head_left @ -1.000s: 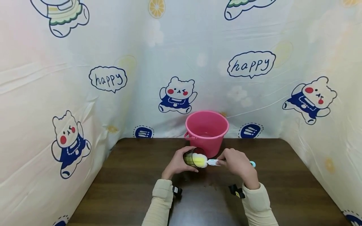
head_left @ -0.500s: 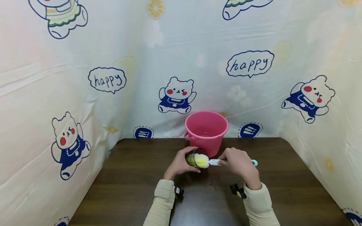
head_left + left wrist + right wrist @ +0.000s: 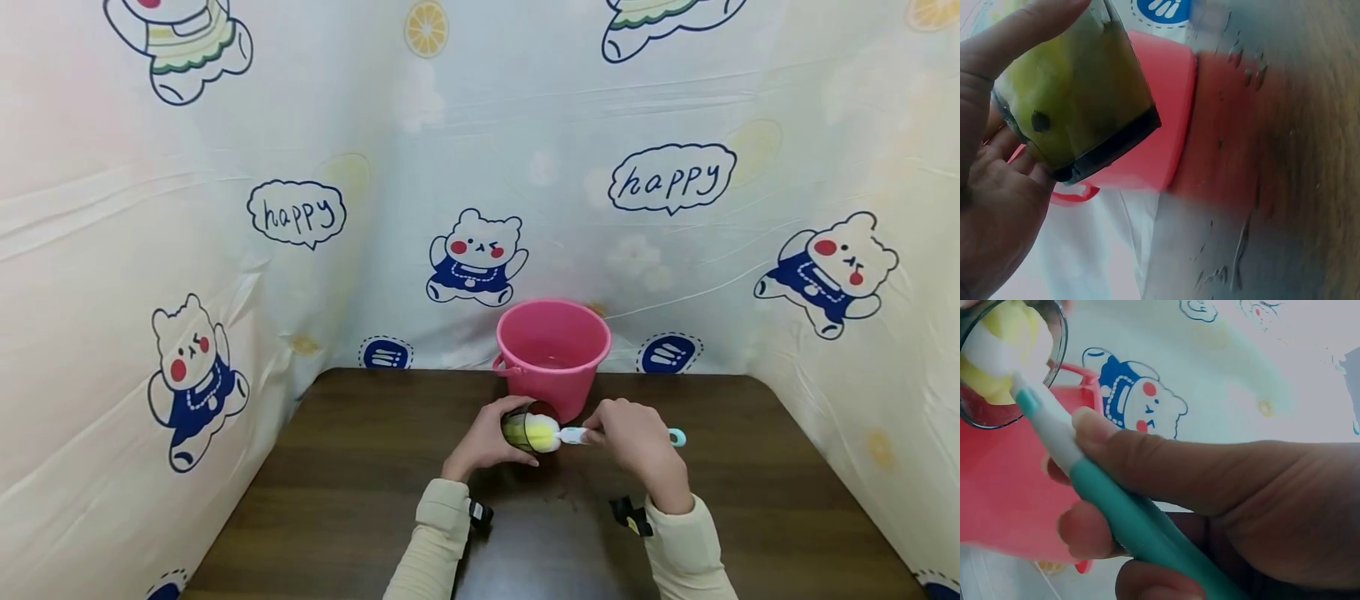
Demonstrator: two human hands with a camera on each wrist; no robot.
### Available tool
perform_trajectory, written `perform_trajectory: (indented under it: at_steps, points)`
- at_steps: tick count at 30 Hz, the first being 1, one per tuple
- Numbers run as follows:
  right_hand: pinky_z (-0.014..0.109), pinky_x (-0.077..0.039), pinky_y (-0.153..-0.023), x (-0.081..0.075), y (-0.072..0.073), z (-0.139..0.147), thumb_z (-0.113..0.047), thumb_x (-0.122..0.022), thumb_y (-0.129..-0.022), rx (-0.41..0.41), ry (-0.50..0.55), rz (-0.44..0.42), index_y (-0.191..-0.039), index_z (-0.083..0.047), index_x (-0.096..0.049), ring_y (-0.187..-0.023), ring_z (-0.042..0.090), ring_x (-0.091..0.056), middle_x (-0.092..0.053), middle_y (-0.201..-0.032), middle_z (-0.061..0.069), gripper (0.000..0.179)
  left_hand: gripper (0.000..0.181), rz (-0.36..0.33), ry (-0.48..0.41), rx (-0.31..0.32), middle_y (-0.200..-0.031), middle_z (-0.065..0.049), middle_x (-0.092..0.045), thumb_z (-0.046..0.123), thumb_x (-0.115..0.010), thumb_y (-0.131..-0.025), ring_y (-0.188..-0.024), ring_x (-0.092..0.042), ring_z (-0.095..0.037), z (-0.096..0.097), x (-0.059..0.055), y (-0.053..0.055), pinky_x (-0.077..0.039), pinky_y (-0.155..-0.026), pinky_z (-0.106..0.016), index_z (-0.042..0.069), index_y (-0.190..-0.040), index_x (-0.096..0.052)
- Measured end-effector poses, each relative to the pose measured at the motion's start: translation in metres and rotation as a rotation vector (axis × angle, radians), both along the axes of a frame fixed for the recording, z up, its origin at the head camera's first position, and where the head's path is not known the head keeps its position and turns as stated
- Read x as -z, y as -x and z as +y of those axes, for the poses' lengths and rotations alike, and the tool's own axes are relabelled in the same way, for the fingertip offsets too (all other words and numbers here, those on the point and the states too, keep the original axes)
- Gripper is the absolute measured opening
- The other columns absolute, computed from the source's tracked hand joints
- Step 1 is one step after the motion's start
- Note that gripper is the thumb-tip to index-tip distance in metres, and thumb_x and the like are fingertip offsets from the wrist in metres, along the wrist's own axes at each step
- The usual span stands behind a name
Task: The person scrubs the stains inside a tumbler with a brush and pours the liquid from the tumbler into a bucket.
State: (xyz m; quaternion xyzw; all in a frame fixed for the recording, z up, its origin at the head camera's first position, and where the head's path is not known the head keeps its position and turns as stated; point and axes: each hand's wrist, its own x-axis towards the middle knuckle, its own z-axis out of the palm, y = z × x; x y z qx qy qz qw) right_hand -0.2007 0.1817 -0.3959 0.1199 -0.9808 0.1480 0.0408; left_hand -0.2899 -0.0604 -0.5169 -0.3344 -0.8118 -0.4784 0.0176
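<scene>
My left hand (image 3: 491, 439) grips a dark see-through glass (image 3: 1085, 94), tilted so that its mouth faces right. Inside it sits the yellow and white sponge head (image 3: 1007, 347) of a cup brush, partly out past the rim in the head view. The brush's white and teal handle (image 3: 1129, 512) lies between the thumb and curled fingers of my right hand (image 3: 633, 437). Both hands are above the table, in front of the pink bucket.
A pink bucket (image 3: 551, 375) with a side handle stands at the table's back edge, against a printed cloth (image 3: 375, 275). Water drops (image 3: 1241, 244) lie on the dark wooden table (image 3: 337, 500) below the hands.
The glass and brush have shifted slightly right in the head view, both hands keeping their grip. The head view itself has moved a little. The bucket stays in place.
</scene>
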Motion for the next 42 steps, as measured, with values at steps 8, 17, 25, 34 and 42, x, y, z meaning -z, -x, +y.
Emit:
perform_trajectory:
  at_steps: [8,17,25,34,42]
  points:
    - [0.03,-0.044,-0.05,0.003,-0.0018,-0.0034,-0.024,-0.083,-0.086,0.065,0.003,-0.02,-0.088,-0.018,-0.084,-0.058,0.011,-0.053,-0.071,-0.072,-0.004,0.007,0.089,-0.023,0.017,-0.02,-0.14,0.004,-0.06,0.012,-0.1,-0.061,-0.128,-0.054,-0.017,-0.0033,-0.0015,-0.001,-0.047,-0.11,-0.042,0.019,-0.14,-0.059]
    - [0.029,-0.048,-0.054,-0.0014,-0.0049,-0.0052,-0.023,-0.084,-0.084,0.005,0.029,-0.008,-0.091,-0.017,-0.084,-0.06,0.009,-0.055,-0.073,-0.074,-0.006,0.009,0.09,0.003,-0.015,-0.005,-0.141,0.006,-0.059,0.019,-0.1,-0.061,-0.128,-0.055,-0.016,-0.0051,0.0,0.0005,-0.047,-0.11,-0.042,0.022,-0.141,-0.058]
    - [0.03,-0.043,-0.05,0.0024,-0.0026,-0.0005,-0.024,-0.083,-0.085,0.065,0.025,-0.042,-0.087,-0.018,-0.084,-0.057,0.012,-0.051,-0.071,-0.071,-0.005,0.007,0.091,-0.025,0.01,0.002,-0.139,0.007,-0.06,0.016,-0.101,-0.059,-0.128,-0.054,-0.014,-0.0039,0.0002,0.0023,-0.046,-0.111,-0.041,0.021,-0.14,-0.059]
    - [0.029,-0.041,-0.049,-0.0004,-0.0055,-0.0091,-0.025,-0.082,-0.085,0.039,0.026,0.011,-0.09,-0.019,-0.084,-0.055,0.011,-0.049,-0.067,-0.065,-0.007,0.008,0.091,-0.02,-0.018,-0.008,-0.139,0.008,-0.059,0.016,-0.101,-0.06,-0.128,-0.054,-0.015,-0.0049,-0.0003,0.002,-0.046,-0.111,-0.043,0.022,-0.14,-0.059]
    - [0.03,-0.046,-0.053,0.0001,-0.0052,-0.0012,-0.024,-0.082,-0.086,0.056,0.058,-0.093,-0.091,-0.017,-0.084,-0.06,0.011,-0.055,-0.075,-0.079,-0.003,0.009,0.09,-0.019,0.008,-0.001,-0.14,0.008,-0.06,0.016,-0.101,-0.06,-0.127,-0.055,-0.014,-0.0068,-0.0033,-0.0002,-0.047,-0.11,-0.041,0.022,-0.14,-0.059]
